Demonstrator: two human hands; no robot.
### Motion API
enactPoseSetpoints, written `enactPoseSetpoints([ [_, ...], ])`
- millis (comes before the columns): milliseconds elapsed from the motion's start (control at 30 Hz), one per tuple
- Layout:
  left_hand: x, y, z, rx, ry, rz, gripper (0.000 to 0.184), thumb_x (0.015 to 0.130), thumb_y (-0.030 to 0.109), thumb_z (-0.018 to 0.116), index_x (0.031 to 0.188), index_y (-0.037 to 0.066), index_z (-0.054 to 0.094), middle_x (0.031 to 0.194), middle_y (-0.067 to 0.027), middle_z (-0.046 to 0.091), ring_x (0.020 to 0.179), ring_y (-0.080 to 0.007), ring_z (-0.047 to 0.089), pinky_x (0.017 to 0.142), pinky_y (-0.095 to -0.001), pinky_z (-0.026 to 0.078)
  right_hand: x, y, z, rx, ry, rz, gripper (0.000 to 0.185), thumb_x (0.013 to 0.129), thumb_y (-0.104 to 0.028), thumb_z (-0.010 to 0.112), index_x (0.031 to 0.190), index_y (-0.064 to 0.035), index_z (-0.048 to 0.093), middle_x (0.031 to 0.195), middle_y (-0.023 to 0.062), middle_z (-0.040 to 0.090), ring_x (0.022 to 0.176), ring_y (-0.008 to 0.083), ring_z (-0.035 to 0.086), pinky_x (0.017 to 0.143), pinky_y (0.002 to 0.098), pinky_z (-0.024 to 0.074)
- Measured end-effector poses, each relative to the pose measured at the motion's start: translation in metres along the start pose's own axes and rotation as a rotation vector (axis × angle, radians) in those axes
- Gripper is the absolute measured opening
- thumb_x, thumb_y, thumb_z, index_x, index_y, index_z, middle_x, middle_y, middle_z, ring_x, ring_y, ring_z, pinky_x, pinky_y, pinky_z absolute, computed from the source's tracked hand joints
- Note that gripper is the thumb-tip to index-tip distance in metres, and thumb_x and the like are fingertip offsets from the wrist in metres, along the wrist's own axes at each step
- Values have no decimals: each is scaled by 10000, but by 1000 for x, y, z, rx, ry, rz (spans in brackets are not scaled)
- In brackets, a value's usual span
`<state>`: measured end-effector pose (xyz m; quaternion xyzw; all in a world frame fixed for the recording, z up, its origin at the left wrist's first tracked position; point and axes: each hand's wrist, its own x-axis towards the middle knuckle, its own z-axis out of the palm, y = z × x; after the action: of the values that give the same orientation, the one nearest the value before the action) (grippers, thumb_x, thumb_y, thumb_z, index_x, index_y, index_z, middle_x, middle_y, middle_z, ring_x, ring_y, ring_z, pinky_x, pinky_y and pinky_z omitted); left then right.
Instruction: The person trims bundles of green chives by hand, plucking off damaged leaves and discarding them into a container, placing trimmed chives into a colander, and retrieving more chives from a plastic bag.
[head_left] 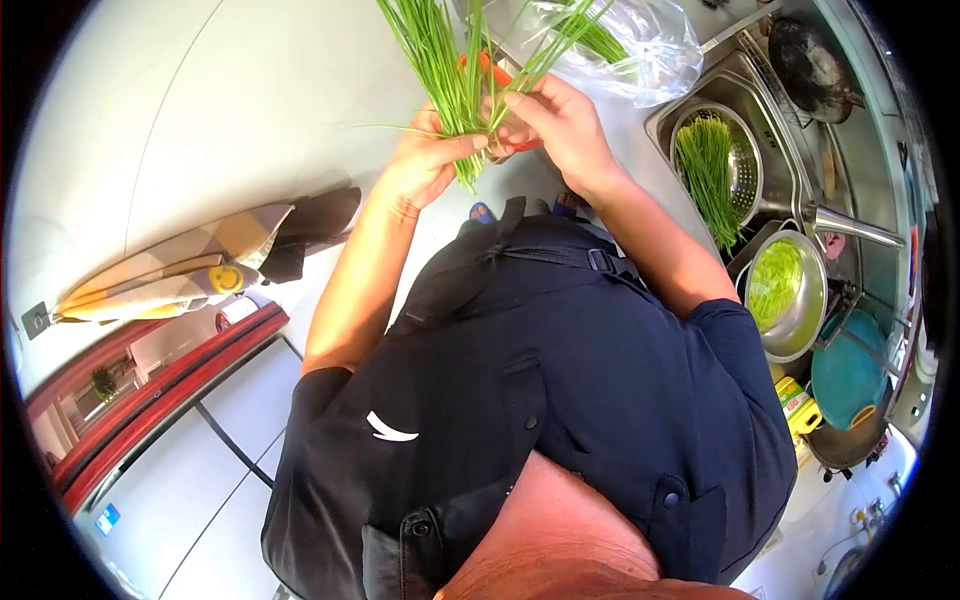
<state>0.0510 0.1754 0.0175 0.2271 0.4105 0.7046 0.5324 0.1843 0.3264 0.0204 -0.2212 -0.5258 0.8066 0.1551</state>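
A bunch of long thin green stalks (440,70) stands nearly upright in my left hand (428,160), whose fingers and thumb wrap its lower end. Just to the right, my right hand (560,130) is closed with thumb and fingers pinched on a few stalks that lean away from the bunch. Behind the hands shows part of an orange-red rimmed container (487,68), mostly hidden by the stalks and fingers. More green stalks (597,38) lie in a clear plastic bag (665,50) beyond my right hand.
On the right, a metal sink (660,122) holds a colander (745,165) with green stalks (706,170). Nearer is a steel bowl (803,335) of pale green pieces (773,283), beside a teal basin (848,370). A dark wok (805,65) sits far right. Cloths (180,260) hang at left.
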Motion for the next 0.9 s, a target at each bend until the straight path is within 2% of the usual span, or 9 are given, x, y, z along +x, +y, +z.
enactPoseSetpoints([
  [33, 1, -2, -1, 5, 27, -4, 583, 847, -114, 650, 1405, 26, 556, 1147, -115, 718, 1031, -238, 702, 901, -410, 587, 1, 0, -2, 37, -8, 6, 226, 1023, -185, 651, 1136, 11, 639, 838, 82, 682, 615, 147, 646, 558, 275, 562],
  [133, 4, -4, -2, -11, 104, -24, 627, 845, -134, 644, 1434, 51, 535, 1183, -103, 702, 1026, -229, 697, 904, -407, 581, -4, -10, 1, 102, -3, -4, 226, 1038, -173, 621, 1173, 7, 615, 897, 102, 690, 640, 152, 651, 551, 283, 557],
  [267, 7, -5, -2, -33, 64, -29, 644, 852, -137, 638, 1448, 72, 516, 1199, -99, 687, 1027, -229, 692, 875, -407, 593, -2, -10, 0, 152, -17, -20, 212, 1044, -167, 606, 1174, 1, 609, 949, 106, 697, 687, 157, 663, 554, 293, 566],
  [433, 12, -9, 1, -29, 87, -33, 562, 870, -132, 629, 1392, 64, 555, 1192, -107, 692, 996, -240, 701, 823, -405, 618, 2, -10, -3, 98, -37, -9, 192, 1045, -164, 604, 1144, 2, 605, 958, 100, 699, 710, 159, 666, 556, 301, 573],
  [667, 15, -7, 10, -125, 132, -42, 532, 886, -146, 571, 1384, 42, 554, 1199, -129, 695, 935, -267, 724, 841, -411, 634, 3, -10, -4, 169, -32, 28, 197, 1041, -167, 612, 1127, 10, 601, 946, 115, 692, 678, 166, 673, 547, 300, 571],
  [733, 13, -5, 15, -152, 143, -47, 403, 883, -100, 546, 1271, -22, 619, 1095, -145, 707, 957, -251, 685, 882, -397, 580, 2, -11, -3, 111, 36, 26, 193, 1038, -161, 614, 1114, 16, 596, 934, 119, 695, 699, 179, 692, 535, 308, 570],
  [900, 14, -16, 3, -194, 179, -89, 398, 872, -77, 559, 1266, -41, 608, 1075, -161, 696, 933, -265, 678, 833, -415, 593, 2, -12, -7, 64, 24, -15, 197, 1031, -165, 626, 1110, 15, 610, 903, 111, 698, 701, 178, 695, 538, 314, 567],
])
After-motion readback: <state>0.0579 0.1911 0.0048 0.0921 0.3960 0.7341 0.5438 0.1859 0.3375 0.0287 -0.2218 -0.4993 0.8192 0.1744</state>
